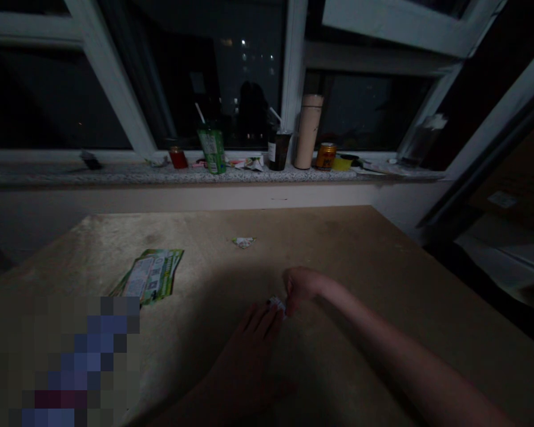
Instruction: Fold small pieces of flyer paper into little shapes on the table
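Observation:
A small piece of printed wrapper (276, 303), pale with dark print, lies on the table between my hands. My left hand (251, 347) is flat with its fingers stretched out, and its fingertips press on the wrapper's near left side. Curled in from the right, my right hand (299, 287) has its fingers closed at the wrapper's right edge. Its fingertips are dim and partly hidden. Farther back rests a small folded printed piece (244, 242), roughly triangular. Left of my hands, several flat green printed packets (160, 276) overlap.
Beyond the table (338, 237), a windowsill (249, 176) carries a green cup with a straw (212, 149), a dark cup (278, 151), a tall pinkish bottle (309, 131), an orange can (326, 156) and a red jar (178, 158). The lower left is pixelated. Light is dim.

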The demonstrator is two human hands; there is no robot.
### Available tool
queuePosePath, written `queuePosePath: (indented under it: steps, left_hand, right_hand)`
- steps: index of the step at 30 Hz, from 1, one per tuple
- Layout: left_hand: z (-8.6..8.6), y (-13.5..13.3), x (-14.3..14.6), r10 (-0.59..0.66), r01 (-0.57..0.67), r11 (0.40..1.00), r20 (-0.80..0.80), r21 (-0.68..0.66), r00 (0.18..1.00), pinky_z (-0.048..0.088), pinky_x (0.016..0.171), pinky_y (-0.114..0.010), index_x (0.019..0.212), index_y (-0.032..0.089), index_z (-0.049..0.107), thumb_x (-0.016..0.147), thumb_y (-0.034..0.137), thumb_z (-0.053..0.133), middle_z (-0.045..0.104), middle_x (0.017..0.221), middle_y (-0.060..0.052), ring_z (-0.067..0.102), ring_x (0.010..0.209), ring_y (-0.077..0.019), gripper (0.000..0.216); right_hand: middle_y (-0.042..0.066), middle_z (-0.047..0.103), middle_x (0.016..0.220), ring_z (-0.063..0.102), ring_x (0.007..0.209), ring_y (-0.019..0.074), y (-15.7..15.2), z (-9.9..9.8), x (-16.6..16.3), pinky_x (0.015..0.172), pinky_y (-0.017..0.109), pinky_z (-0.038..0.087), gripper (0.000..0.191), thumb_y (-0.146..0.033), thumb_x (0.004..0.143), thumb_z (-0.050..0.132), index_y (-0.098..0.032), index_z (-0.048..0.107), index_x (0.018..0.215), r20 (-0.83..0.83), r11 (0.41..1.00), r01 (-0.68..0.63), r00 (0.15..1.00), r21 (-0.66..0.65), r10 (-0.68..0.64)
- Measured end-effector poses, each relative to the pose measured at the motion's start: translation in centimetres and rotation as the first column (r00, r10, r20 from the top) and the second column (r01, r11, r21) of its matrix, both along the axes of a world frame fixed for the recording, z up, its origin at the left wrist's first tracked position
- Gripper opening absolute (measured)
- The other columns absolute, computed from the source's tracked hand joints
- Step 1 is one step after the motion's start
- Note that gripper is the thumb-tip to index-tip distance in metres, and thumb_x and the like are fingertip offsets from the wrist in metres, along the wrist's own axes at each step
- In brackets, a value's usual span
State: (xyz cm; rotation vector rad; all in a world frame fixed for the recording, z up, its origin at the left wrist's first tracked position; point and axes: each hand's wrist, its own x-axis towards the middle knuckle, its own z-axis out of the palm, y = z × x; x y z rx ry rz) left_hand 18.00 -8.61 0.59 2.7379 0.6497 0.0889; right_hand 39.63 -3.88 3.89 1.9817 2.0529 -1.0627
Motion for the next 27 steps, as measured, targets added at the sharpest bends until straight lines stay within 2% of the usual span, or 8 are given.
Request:
queuePosePath:
  steps: [2, 7, 10, 13, 20, 25, 27]
  left_hand:
    - [0.3, 0.0, 0.1, -0.002, 0.002, 1.0, -0.023, -0.003, 1.0, 0.015, 0.111, -0.052, 0.146, 0.015, 0.021, 0.078, 0.067, 0.055, 0.018, 0.152, -0.013, 0.015, 0.138, -0.0332, 0.093]
    - [-0.1, 0.0, -0.2, 0.011, -0.01, 0.999, 0.016, -0.046, 1.0, 0.019, 0.111, -0.05, 0.148, 0.018, 0.015, 0.078, 0.06, 0.06, 0.015, 0.153, -0.01, 0.015, 0.138, -0.0319, 0.094]
    - [-0.6, 0.0, -0.5, 0.045, -0.042, 0.996, 0.029, -0.083, 0.999, 0.024, 0.11, -0.047, 0.149, 0.02, 0.01, 0.077, 0.053, 0.064, 0.01, 0.154, -0.009, 0.016, 0.138, -0.0311, 0.096]
    - [-0.6, -0.1, -0.5, 0.054, -0.051, 0.995, 0.03, -0.087, 0.998, 0.024, 0.11, -0.046, 0.149, 0.02, 0.01, 0.076, 0.053, 0.065, 0.007, 0.154, -0.008, 0.016, 0.138, -0.0308, 0.096]
    - [0.0, 0.2, -0.2, 0.024, -0.025, 0.999, -0.015, -0.027, 1.0, 0.02, 0.112, -0.046, 0.148, 0.016, 0.015, 0.076, 0.055, 0.064, 0.012, 0.153, -0.011, 0.017, 0.138, -0.0303, 0.096]
    - [0.4, 0.9, -0.9, -0.016, 0.016, 1.0, -0.019, 0.011, 1.0, 0.014, 0.113, -0.046, 0.148, 0.02, 0.016, 0.083, 0.049, 0.057, 0.017, 0.153, -0.006, 0.017, 0.138, -0.0269, 0.083]
    - [0.4, 1.1, -1.4, 0.024, -0.024, 1.0, -0.002, 0.019, 1.0, 0.018, 0.112, -0.046, 0.148, 0.02, 0.013, 0.083, 0.051, 0.056, 0.018, 0.153, -0.006, 0.016, 0.138, -0.0276, 0.084]
  right_hand:
    - [-0.003, 0.057, 0.049, 0.054, 0.052, 0.0126, 0.4, -0.2, 0.0, 0.048, 0.021, 0.034, 0.025, -0.035, 0.046, 0.084, -0.016, 0.068, 0.052, -0.037, 0.999, -0.015, 0.999, -0.03, 0.014]
    - [-0.008, 0.051, 0.043, 0.045, 0.04, 0.0057, -0.2, -1.3, 0.9, 0.041, 0.016, 0.033, 0.024, -0.036, 0.06, 0.078, -0.016, 0.066, 0.056, -0.213, 0.993, -0.029, 0.977, -0.115, 0.003]
    - [-0.008, 0.053, 0.044, 0.049, 0.039, 0.0061, -0.4, -1.6, 1.3, 0.041, 0.016, 0.038, 0.023, -0.032, 0.062, 0.076, -0.015, 0.063, 0.055, -0.295, 0.984, -0.035, 0.955, -0.176, -0.019]
    - [-0.006, 0.058, 0.047, 0.056, 0.042, 0.0082, 0.0, -1.6, 1.1, 0.045, 0.017, 0.045, 0.022, -0.03, 0.065, 0.072, -0.014, 0.062, 0.055, -0.348, 0.968, -0.06, 0.937, -0.245, -0.03]
    - [-0.007, 0.053, 0.038, 0.051, 0.034, 0.0073, 0.4, -1.9, 0.3, 0.041, 0.018, 0.043, 0.029, -0.029, 0.064, 0.075, -0.014, 0.057, 0.046, -0.311, 0.962, -0.018, 0.948, -0.274, -0.071]
    - [-0.007, 0.053, 0.039, 0.05, 0.036, 0.0065, 0.5, -2.1, 0.3, 0.044, 0.018, 0.042, 0.032, -0.036, 0.058, 0.08, -0.013, 0.06, 0.048, -0.306, 0.964, -0.005, 0.949, -0.266, -0.08]
    - [-0.007, 0.054, 0.039, 0.05, 0.036, 0.0069, 0.6, -2.0, 0.3, 0.043, 0.018, 0.043, 0.032, -0.036, 0.057, 0.08, -0.013, 0.06, 0.048, -0.31, 0.961, -0.006, 0.947, -0.278, -0.084]
